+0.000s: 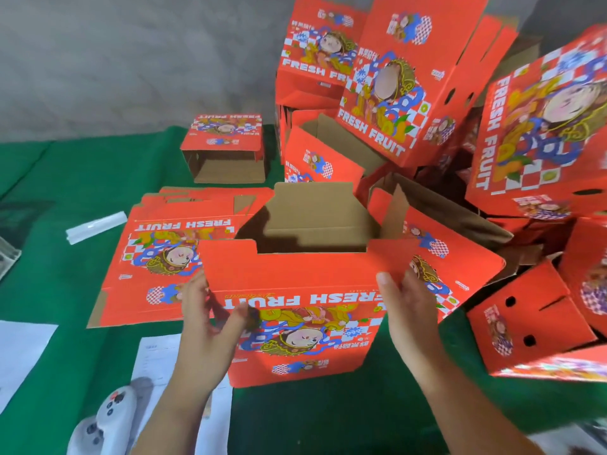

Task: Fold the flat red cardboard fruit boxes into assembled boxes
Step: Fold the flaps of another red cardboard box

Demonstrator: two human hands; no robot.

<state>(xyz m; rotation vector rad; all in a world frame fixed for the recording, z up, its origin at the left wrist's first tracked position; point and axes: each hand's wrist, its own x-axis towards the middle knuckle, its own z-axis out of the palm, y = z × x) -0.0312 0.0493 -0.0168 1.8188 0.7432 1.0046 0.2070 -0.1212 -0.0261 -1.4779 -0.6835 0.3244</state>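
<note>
- A green cloth floor covering [59, 257] spreads over the ground below a grey wall [115, 54].
- A heap of assembled red printed cardboard fruit boxes [542, 133] rises on the right, tumbled at all angles, several showing "FRESH FRUIT" and a cartoon figure.
- A stack of flat red cardboard box blanks [154, 257] lies on the cloth at left centre, printed side up.
- The half-folded red cardboard box [295, 310] stands in the middle, just in front of the person, its top open and its brown inside showing; its near printed panel faces the camera, overlapping the right part of the flat stack.
- One more assembled red box [226, 146] lies on its side behind the stack, apart from the heap, open end toward the camera.
- White paper sheets [23, 356] lie on the cloth at lower left.
- The right hand [410, 310] rests against the right part of the near panel, thumb pressed on the red face, fingers behind the panel's edge.
- The left hand [210, 316] holds the panel's left edge, thumb on the front, fingers curled round behind.
- A grey slipper with a face pattern [105, 421] shows at the bottom left.
- A white plastic strip [95, 226] lies left of the stack.
</note>
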